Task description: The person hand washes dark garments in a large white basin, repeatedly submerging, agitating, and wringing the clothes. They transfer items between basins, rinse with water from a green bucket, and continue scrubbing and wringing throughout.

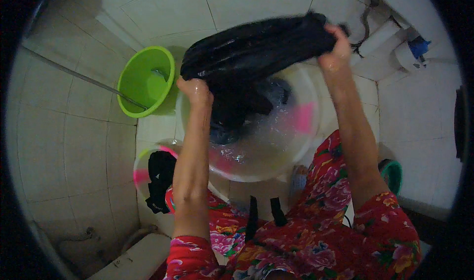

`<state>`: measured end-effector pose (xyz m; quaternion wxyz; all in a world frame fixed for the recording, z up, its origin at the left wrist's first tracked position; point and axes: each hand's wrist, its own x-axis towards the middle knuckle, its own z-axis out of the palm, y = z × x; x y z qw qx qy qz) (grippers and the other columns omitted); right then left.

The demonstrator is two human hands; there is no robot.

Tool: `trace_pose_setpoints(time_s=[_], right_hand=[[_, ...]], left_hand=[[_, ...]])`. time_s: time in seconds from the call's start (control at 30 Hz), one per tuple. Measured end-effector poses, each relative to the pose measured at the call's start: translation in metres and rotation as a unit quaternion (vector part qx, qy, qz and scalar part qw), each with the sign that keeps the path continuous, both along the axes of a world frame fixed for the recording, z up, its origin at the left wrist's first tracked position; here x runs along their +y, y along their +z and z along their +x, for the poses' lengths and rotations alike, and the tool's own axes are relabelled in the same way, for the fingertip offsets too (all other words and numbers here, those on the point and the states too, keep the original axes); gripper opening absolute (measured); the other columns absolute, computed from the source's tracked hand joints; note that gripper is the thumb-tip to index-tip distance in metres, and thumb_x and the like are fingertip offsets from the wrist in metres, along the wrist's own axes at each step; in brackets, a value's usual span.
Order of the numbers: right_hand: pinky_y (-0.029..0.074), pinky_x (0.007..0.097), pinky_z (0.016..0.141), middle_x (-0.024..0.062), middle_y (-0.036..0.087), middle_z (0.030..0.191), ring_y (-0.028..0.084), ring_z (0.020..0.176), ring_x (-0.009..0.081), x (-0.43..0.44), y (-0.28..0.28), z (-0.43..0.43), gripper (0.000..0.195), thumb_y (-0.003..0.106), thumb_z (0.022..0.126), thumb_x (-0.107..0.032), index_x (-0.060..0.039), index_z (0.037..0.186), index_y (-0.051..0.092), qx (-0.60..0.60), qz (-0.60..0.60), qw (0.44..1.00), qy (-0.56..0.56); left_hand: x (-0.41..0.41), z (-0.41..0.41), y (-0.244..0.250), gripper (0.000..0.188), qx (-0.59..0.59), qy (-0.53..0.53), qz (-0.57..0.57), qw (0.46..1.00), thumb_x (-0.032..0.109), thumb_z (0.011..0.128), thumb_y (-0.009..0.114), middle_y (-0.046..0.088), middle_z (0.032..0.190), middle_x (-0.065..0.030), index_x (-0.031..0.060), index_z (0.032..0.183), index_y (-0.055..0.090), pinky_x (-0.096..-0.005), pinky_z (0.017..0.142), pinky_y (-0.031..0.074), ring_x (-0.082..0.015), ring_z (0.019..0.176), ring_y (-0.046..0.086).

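A wet black garment [255, 46] is stretched between my two hands above a large round basin [274, 170]. My left hand [196, 89] grips its near left end, while my right hand [337, 48] holds the far right end, higher in the view. Part of the dark cloth hangs down into the basin. Cloudy water with some suds [255, 146] fills the basin, and more dark cloth [279, 89] lies in it. Pink patches mark the basin's pale wall. Whether the hanging cloth and the soaking cloth are one piece, I cannot tell.
Left of the basin stands a lime green bucket [124, 104] with a hose [85, 78] reaching into it. A smaller basin [140, 165] holds black clothing [161, 172]. A green container [394, 178] is at the right. White pipes [385, 35] run along the tiled wall [411, 113].
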<state>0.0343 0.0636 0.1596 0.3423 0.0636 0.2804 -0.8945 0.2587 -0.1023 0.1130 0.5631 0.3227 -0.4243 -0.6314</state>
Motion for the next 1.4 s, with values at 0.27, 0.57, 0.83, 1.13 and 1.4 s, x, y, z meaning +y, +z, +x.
trace_pose_setpoints(time_s=[0.27, 0.57, 0.83, 1.13, 1.4], right_hand=[[0.045, 0.0477, 0.073, 0.0268, 0.048, 0.101, 0.052, 0.091, 0.0362, 0.045, -0.173, 0.099, 0.077, 0.055, 0.071, -0.055, -0.0041, 0.123, 0.029, -0.067, 0.374, 0.836, 0.395], [0.031, 0.0479, 0.093, 0.0098, 0.036, 0.125, 0.034, 0.116, 0.0285, 0.062, -0.078, 0.148, 0.059, 0.038, 0.082, -0.05, -0.0155, 0.128, 0.026, -0.173, -0.083, 0.88, 0.435], [0.036, 0.0387, 0.091, 0.0065, 0.044, 0.118, 0.044, 0.105, 0.0228, 0.031, -0.027, 0.148, 0.046, 0.04, 0.084, -0.04, -0.0124, 0.121, 0.038, -0.336, -0.072, 0.885, 0.315], [0.044, 0.0381, 0.081, 0.0084, 0.057, 0.097, 0.055, 0.088, 0.0244, 0.042, 0.104, 0.131, 0.035, 0.052, 0.078, -0.034, -0.0072, 0.099, 0.055, -0.439, -0.092, 0.835, 0.318], [0.042, 0.043, 0.083, 0.0108, 0.058, 0.097, 0.055, 0.09, 0.0273, 0.055, 0.177, 0.107, 0.032, 0.052, 0.075, -0.028, -0.0055, 0.096, 0.056, -0.468, -0.049, 0.817, 0.332]], left_hand=[[0.013, 0.01, -0.007, 0.028, -0.441, -0.086, -0.383, 0.807, 0.002, 0.057, 0.059, 0.058, 0.073, -0.012, 0.0015, 0.085, 0.057, -0.0364, 0.067, 0.042, -0.0294, 0.073, 0.056], [0.104, 0.013, 0.042, 0.019, -0.551, -0.381, -0.549, 0.499, 0.012, 0.06, 0.055, 0.052, 0.085, -0.0024, 0.0172, 0.078, 0.056, -0.0485, 0.088, 0.028, -0.02, 0.093, 0.048], [0.121, -0.019, 0.141, 0.019, -0.613, -0.255, -0.42, 0.619, 0.009, 0.061, 0.053, 0.052, 0.099, -0.0063, 0.0164, 0.077, 0.058, -0.0477, 0.085, 0.033, -0.0266, 0.098, 0.046], [0.135, -0.006, 0.244, 0.042, -0.489, -0.266, -0.272, 0.785, -0.01, 0.05, 0.055, 0.051, 0.105, -0.0129, 0.009, 0.088, 0.058, -0.0343, 0.081, 0.04, -0.0312, 0.096, 0.048], [0.141, 0.004, 0.296, 0.03, 0.05, -0.199, 0.168, 0.964, 0.0, 0.074, 0.047, 0.052, 0.105, -0.0187, 0.0029, 0.104, 0.047, -0.037, 0.087, 0.04, -0.0296, 0.1, 0.05]])
